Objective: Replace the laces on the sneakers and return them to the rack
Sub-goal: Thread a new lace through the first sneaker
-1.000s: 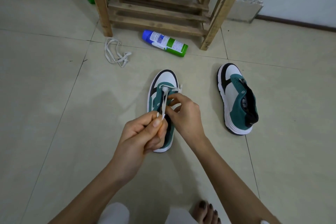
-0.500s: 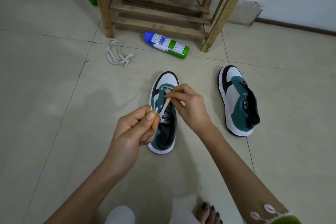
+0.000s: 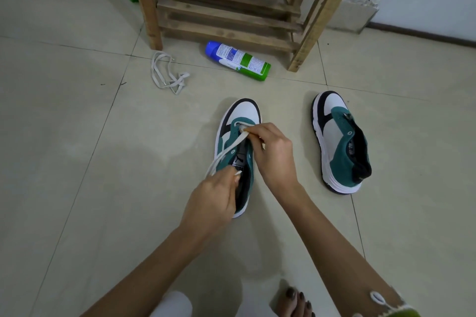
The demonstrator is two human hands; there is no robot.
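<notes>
Both forearms are bare and come in from the bottom edge. The left forearm enters at 7 o'clock and points toward 1 o'clock, and its wrist is almost straight. The left grip shows its back to the camera. Its fingers are curled, and the tips pinch the lace. The right forearm enters at 5 o'clock and points toward 11 o'clock. The right grip lies at 1 o'clock from the left grip, near to it but apart. Its fingers are curled too, and its fingertips pinch the far end of the same lace. Bare toes show at 6 o'clock.
</notes>
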